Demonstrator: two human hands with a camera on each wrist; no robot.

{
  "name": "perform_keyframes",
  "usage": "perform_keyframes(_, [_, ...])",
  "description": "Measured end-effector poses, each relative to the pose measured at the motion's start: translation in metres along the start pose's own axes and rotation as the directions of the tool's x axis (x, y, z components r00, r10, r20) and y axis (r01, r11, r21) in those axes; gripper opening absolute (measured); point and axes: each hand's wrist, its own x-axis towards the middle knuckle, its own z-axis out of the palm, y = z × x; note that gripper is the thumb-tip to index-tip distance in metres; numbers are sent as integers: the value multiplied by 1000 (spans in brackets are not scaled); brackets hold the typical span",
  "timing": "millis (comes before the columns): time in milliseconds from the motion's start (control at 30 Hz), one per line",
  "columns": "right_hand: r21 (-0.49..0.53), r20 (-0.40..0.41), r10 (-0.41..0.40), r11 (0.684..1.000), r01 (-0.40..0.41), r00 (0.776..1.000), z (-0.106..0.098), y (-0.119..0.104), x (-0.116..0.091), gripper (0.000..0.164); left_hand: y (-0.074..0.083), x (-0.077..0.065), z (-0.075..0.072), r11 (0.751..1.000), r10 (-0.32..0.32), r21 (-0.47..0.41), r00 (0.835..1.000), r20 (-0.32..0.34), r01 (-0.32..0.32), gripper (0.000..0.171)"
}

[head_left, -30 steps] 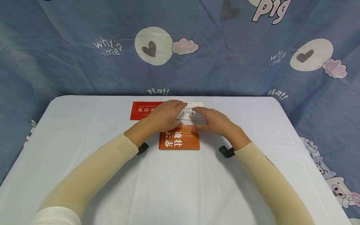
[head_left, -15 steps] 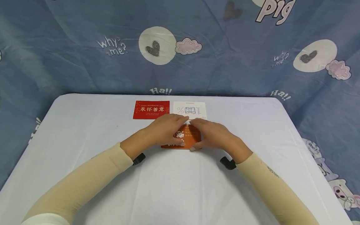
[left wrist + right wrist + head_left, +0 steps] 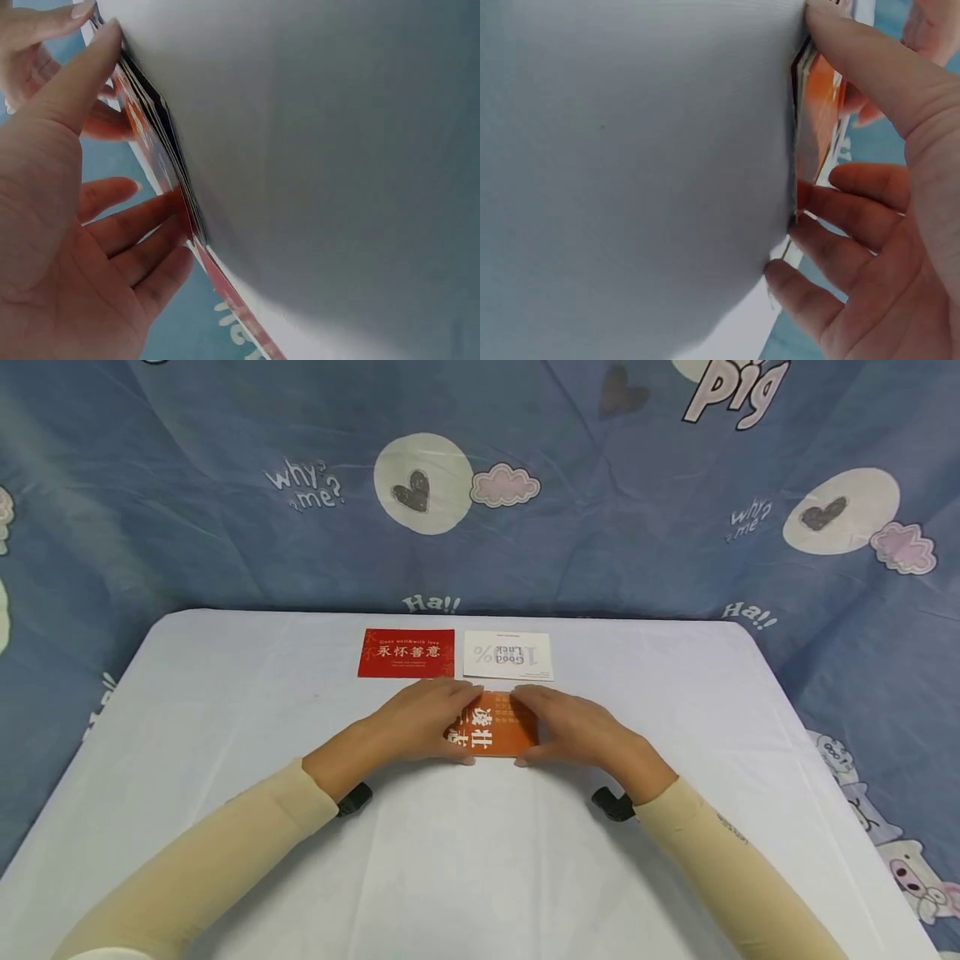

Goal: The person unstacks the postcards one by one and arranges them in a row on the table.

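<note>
A small stack of cards with an orange top card and white characters lies in the middle of the white table. My left hand grips its left end, thumb at the near edge and fingers at the far edge. On the right end, my right hand holds it the same way. Several thin layers show along the stack's edge in the left wrist view, slightly fanned. The orange face shows between thumb and fingers in the right wrist view. Both palms hide the stack's ends from above.
Just beyond the stack lie a red card and, to its right, a white "Good Luck" card. The white tablecloth reaches back to a blue printed curtain.
Both hands have come down and toward me from over the red and white cards. They now grip the orange-topped stack from both ends; the cards lie where they were.
</note>
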Motion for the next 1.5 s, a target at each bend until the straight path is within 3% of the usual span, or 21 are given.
perform_keyframes(200, [49, -9, 6, 999, -5, 1000, 5, 5, -1, 94, 2, -1, 3, 1000, -11, -15, 1000, -7, 11, 92])
perform_keyframes(867, [157, -22, 8, 988, -5, 1000, 10, 10, 0, 94, 2, -1, 6, 1000, 3, -22, 999, -44, -4, 99])
perform_keyframes(1500, [166, -20, 17, 986, -14, 1000, 9, 7, 0, 93, 4, -1, 3, 1000, -30, -9, 999, -30, 29, 102])
